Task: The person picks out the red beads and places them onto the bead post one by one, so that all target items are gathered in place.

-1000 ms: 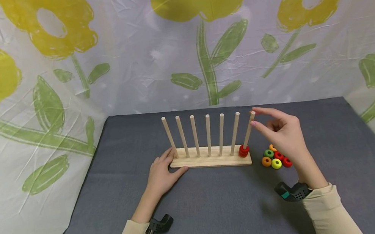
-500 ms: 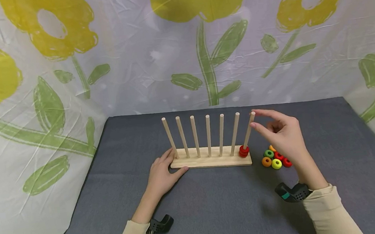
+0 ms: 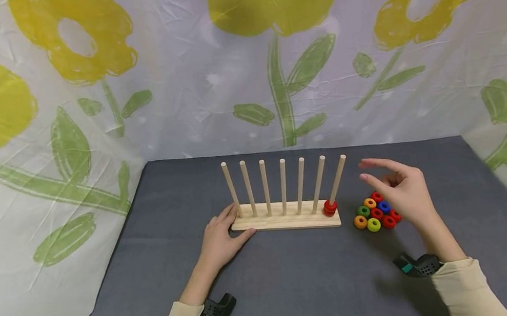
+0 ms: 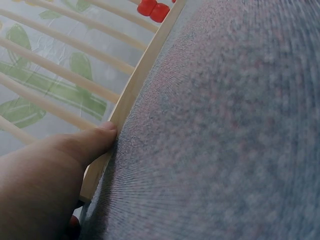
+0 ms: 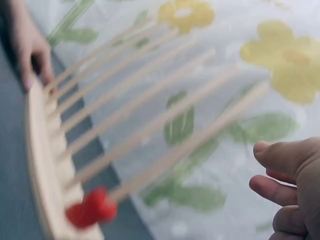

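A wooden peg stand point(image 3: 288, 220) with several upright rods lies across the middle of the table. My left hand point(image 3: 217, 239) holds its left end, thumb point(image 4: 97, 142) along the front edge and fingers behind. Red beads point(image 3: 330, 208) sit low on the rightmost rod; the right wrist view shows these red beads point(image 5: 92, 207) stacked together. My right hand point(image 3: 402, 186) is in the air to the right of that rod, thumb and index finger apart with nothing between them. Below it lie several loose beads point(image 3: 376, 213) in red, orange, green, yellow and blue.
A dark grey cloth point(image 3: 295, 287) covers the table. Behind it hangs a pale curtain point(image 3: 183, 108) printed with yellow flowers. A black wrist camera point(image 3: 220, 306) is strapped to the left wrist, another camera point(image 3: 417, 265) to the right.
My right hand has moved right and slightly down, away from the top of the rightmost rod, uncovering more loose beads. My left hand stays on the stand.
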